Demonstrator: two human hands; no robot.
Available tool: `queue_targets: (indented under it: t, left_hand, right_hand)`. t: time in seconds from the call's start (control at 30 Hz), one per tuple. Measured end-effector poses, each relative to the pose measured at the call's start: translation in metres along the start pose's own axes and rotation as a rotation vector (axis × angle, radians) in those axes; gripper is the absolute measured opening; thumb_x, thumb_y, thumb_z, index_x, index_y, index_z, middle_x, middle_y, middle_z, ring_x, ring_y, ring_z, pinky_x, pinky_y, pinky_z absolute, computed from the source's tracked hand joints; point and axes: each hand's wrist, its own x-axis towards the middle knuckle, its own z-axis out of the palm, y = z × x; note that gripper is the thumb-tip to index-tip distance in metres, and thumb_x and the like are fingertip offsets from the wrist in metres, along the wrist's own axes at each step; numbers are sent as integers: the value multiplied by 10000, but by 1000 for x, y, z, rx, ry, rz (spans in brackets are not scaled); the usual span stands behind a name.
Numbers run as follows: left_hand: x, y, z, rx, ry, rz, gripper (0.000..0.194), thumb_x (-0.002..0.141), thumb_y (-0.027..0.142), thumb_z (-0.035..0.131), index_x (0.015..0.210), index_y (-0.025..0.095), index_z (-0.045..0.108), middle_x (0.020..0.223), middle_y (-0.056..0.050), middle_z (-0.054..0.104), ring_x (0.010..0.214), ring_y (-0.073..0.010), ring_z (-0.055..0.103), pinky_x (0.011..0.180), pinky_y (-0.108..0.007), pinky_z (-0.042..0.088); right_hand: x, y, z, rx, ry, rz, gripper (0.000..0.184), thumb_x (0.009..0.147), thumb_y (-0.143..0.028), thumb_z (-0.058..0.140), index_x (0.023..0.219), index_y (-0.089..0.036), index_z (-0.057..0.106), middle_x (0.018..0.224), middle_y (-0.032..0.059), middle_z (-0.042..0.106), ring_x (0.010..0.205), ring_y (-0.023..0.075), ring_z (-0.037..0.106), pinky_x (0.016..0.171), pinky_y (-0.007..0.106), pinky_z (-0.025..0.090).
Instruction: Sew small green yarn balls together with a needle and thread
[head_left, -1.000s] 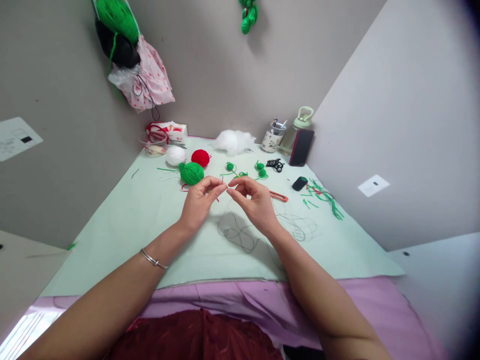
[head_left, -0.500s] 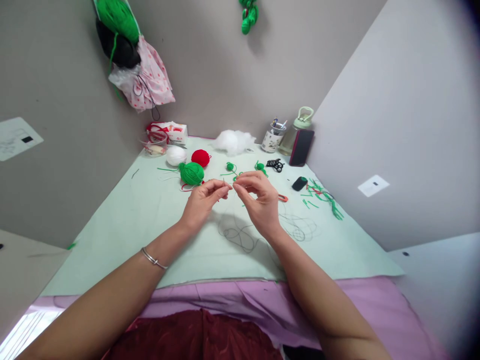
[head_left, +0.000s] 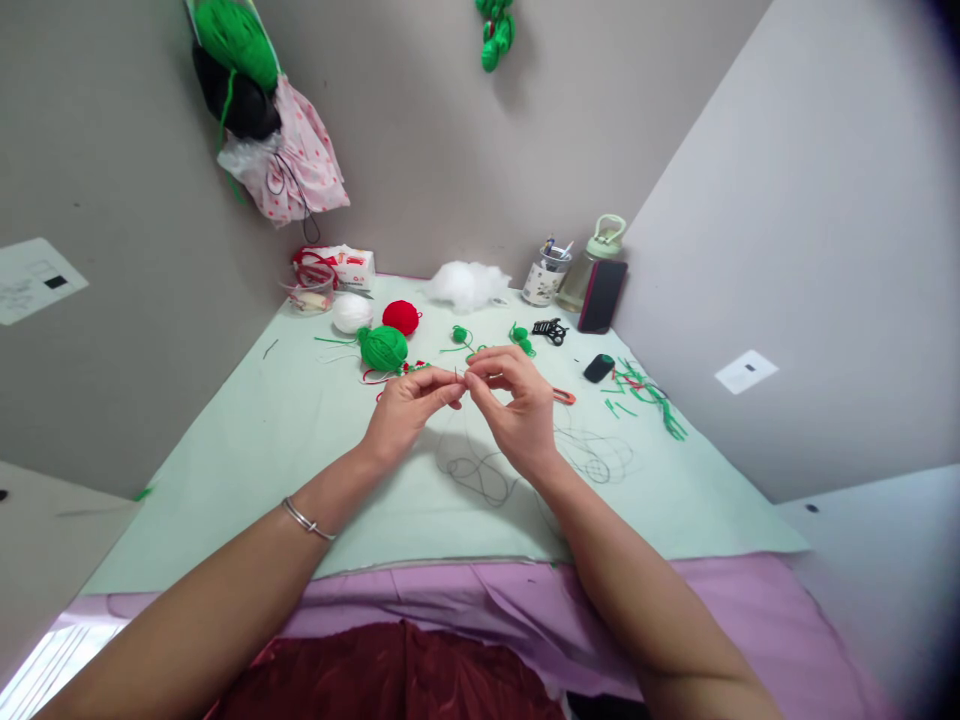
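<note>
Above the middle of the table, my left hand point(head_left: 409, 405) is closed in a pinch on a thin needle point(head_left: 456, 372) that sticks up past the fingertips. My right hand point(head_left: 516, 400) faces it, thumb and forefinger pressed together on what looks like the end of a fine dark thread; the end itself is too small to make out. The fingertips of both hands nearly meet. Loose loops of the thread point(head_left: 480, 480) lie on the table beneath and to the right. Just behind my left hand sits a green yarn ball point(head_left: 383, 348), with small red, white and green crochet bits partly hidden.
White point(head_left: 352, 313) and red yarn balls point(head_left: 401, 317), white stuffing point(head_left: 469, 285), a pen cup point(head_left: 546, 277), a bottle point(head_left: 577, 280) and a phone point(head_left: 603, 297) stand towards the back. An orange cutter point(head_left: 564, 396), black spool point(head_left: 599, 368) and green yarn scraps point(head_left: 660, 400) lie right.
Both hands have come slightly closer together, and the needle has shifted a little right and down. More of the red and white crochet bits shows behind my left hand.
</note>
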Motion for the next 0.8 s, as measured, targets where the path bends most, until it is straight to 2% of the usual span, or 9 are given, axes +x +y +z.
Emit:
queue_targets:
  t: [0.3,0.8]
  left_hand:
    - [-2,-1,-2,50,-13,-8,195,804,386,755,779,193,776,784,-32,712,816,-189,642,833,-306,508]
    - [-2,1,-1,53,-15,-6,188,806,372,746,738,197,760,762,-25,697,794,-179,629,814,-302,500]
  right_hand:
    - [0,1,0,-21,-8,-25,106,924,-211,620,821,-211,640,918,54,647,839,152,639,635,279,580]
    - [-1,1,-1,-32,-16,-25,93,925,-222,622,835,-214,646,935,58,656,830,156,642,643,291,582]
